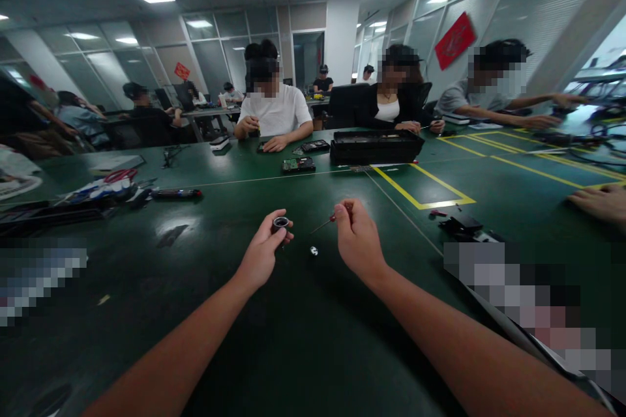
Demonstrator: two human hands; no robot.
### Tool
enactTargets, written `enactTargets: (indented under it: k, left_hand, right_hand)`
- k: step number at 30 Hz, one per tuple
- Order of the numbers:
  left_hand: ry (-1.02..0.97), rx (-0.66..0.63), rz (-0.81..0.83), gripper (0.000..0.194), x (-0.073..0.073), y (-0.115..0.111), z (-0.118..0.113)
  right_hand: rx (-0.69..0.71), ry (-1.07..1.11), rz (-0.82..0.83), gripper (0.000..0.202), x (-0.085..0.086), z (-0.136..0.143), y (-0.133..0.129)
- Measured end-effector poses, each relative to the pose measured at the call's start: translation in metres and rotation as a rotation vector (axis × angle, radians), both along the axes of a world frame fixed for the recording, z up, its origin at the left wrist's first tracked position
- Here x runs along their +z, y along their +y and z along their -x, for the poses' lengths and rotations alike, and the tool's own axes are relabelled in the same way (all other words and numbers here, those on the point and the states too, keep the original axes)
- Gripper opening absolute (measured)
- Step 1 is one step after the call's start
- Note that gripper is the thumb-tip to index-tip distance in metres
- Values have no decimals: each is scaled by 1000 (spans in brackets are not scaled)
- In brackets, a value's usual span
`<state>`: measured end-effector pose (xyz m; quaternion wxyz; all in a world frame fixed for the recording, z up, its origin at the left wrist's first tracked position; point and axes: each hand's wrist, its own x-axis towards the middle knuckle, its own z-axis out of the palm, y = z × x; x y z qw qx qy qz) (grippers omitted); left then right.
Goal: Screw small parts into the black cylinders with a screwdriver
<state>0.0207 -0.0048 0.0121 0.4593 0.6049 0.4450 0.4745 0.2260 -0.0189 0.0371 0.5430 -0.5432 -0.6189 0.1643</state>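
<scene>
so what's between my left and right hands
In the head view, a small white-and-dark piece lies on the table, and the thin tool in the right hand juts in.

A: ok what's the tally here lol

B: One left hand (261,247), one right hand (359,238), one screwdriver (332,217), one small round container (280,223), one tiny black-and-white piece (313,251).

A: nice, and the rest?

B: One long black box (376,148), one green circuit board (292,164), three people across the table (274,352) (the folks way behind are too blurry for me to count, sorry), plus somebody else's hand (600,204), just one.
</scene>
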Motion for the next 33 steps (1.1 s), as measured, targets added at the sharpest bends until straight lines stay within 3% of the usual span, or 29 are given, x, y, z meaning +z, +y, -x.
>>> enactTargets:
  k: [2,9,12,18,22,26,30,33]
  left_hand:
    - [29,-2,-1,37,5,-4,-2]
    - [680,-81,-186,24,26,-20,-17]
    - [846,-173,-264,20,24,-18,-25]
    - [1140,-216,-308,37,11,-8,-33]
    - [1120,-244,-333,31,11,-2,-35]
    - [1003,-236,-296,26,23,-4,-25]
    - [778,-188,-108,30,43,-6,9]
    - [591,10,116,34,54,-8,53]
  right_hand:
    - [1,10,-5,23,0,0,0]
    - [-4,17,-38,23,-1,0,2]
    - [-1,13,-40,23,-2,-1,2]
    - [10,22,-13,22,-1,-1,1]
    - [22,22,-13,22,0,-1,1]
    - [41,28,-4,23,1,-1,0]
    - [60,36,0,25,3,-2,-1]
    - [58,37,2,26,4,-1,-1]
